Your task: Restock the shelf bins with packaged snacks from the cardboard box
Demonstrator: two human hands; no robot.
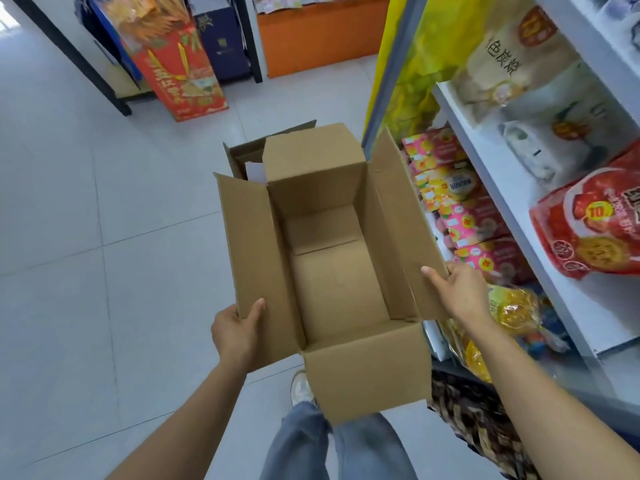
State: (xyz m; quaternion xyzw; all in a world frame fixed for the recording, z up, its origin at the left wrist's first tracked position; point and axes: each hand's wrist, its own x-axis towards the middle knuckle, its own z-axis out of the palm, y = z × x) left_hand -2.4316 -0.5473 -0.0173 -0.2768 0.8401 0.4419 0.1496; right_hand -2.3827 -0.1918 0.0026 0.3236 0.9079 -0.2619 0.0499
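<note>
Now both hands (235, 328) (459, 289) round box (332, 282) flaps.

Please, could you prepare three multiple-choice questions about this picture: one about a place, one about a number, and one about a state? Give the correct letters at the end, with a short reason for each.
1. On which side of the held cardboard box stands the shelf with the snack packs?
A. its right
B. its left
C. below it

2. How many hands grip the box?
A. none
B. one
C. two

3. What is the state of the held box?
A. taped shut
B. open and empty
C. open and full of packs

Answers:
1 A: the shelf fills the right edge of the view, beside the box.
2 C: the left hand grips its left side and the right hand its right side.
3 B: the top is open and only the bare bottom shows inside.
</note>
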